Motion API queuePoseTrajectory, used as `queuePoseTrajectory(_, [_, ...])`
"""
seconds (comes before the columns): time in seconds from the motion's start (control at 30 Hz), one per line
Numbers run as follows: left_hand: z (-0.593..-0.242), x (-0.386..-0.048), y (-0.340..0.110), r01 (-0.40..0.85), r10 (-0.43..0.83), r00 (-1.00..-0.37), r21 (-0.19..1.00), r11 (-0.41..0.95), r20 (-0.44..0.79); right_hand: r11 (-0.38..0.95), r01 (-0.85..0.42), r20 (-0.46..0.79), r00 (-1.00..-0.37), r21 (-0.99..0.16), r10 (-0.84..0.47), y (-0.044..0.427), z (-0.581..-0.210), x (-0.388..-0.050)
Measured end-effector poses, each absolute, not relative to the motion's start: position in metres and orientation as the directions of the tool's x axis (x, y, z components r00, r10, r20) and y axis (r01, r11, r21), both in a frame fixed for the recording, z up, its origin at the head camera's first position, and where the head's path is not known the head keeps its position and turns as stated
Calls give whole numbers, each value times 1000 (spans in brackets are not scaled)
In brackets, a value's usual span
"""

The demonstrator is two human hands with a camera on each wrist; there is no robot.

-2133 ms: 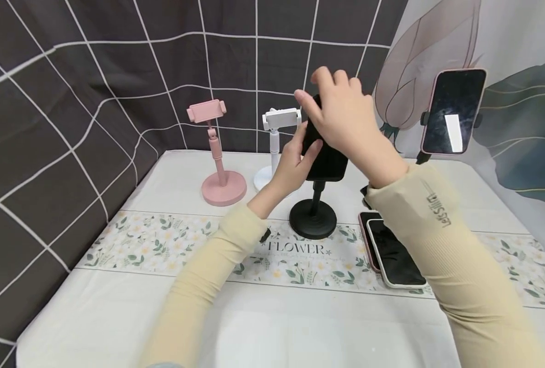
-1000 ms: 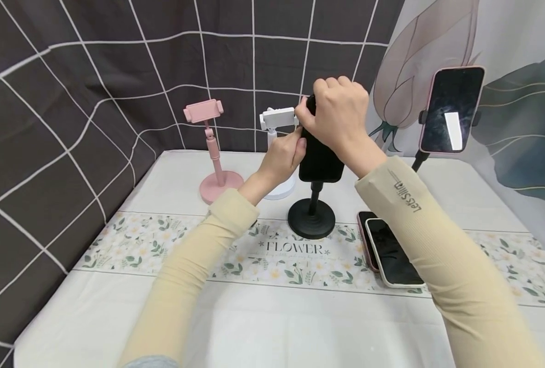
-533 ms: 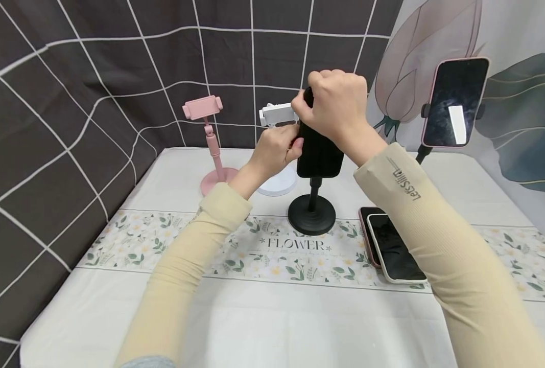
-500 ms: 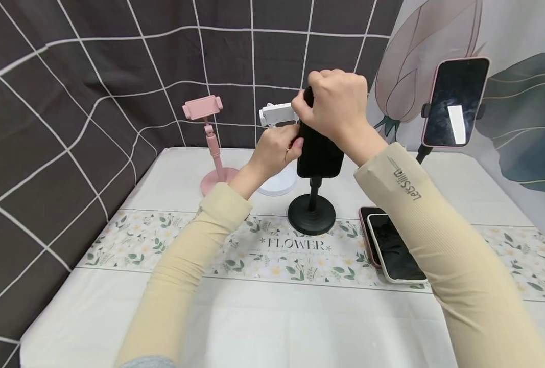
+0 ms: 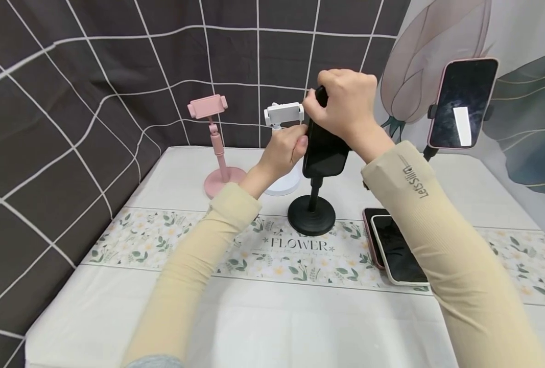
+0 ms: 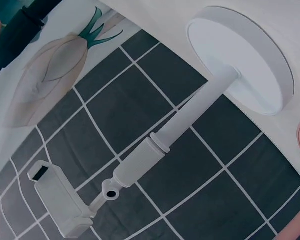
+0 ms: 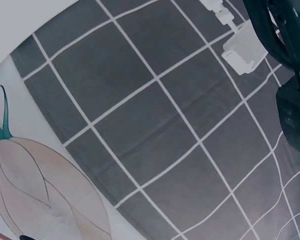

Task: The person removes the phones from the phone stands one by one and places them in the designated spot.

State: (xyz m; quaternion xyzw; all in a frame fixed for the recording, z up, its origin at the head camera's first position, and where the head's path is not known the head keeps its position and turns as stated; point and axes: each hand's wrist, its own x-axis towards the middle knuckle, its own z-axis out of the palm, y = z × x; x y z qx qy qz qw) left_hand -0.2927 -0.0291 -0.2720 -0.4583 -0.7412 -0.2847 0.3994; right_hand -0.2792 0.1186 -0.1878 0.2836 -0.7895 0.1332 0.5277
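Note:
A black phone [image 5: 325, 151] stands upright on a black stand, whose round base [image 5: 311, 215] rests on the floral strip. My right hand [image 5: 349, 105] curls over the top of the phone and its holder. At the left edge of the phone, my left hand [image 5: 282, 153] has its fingers curled, with the thumb against that side; its fingertips are hidden. In the right wrist view, part of the black holder [image 7: 296, 117] shows at the right edge. The left wrist view shows a white stand [image 6: 190, 112] and only a sliver of hand.
Behind my left hand stands the white stand [image 5: 285, 113], with a pink stand [image 5: 217, 145] to its left. A pink-edged phone [image 5: 463, 102] sits in a holder at the right. Two phones lie overlapping on the table, the upper one white-edged [image 5: 398, 255].
Both hands have closed in around the black phone, the right fingers curling down over its top. In the latest moment the phone has tilted slightly on its stand.

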Motion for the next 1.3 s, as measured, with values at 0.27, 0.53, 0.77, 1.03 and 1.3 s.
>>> queuePoseTrajectory(0.27, [-270, -294, -30, 898, 494, -289, 54, 436, 820, 766, -633, 919, -231, 107, -319, 120, -182, -277])
queuePoseTrajectory(0.53, [-269, -294, -27, 901, 478, -230, -1, 434, 848, 723, -691, 957, -194, 21, -214, 120, -186, -273])
queuePoseTrajectory(0.77, [-267, -294, -30, 871, 478, -148, -114, 478, 866, 618, -786, 988, -102, -6, -120, 107, -185, -267])
queuePoseTrajectory(1.03, [-267, -296, -30, 855, 481, -81, -187, 483, 873, 563, -826, 994, -37, 29, -106, 99, -179, -257])
queuePoseTrajectory(1.3, [-268, -294, -25, 854, 464, -133, -137, 502, 876, 531, -846, 994, -6, 55, -112, 101, -179, -248])
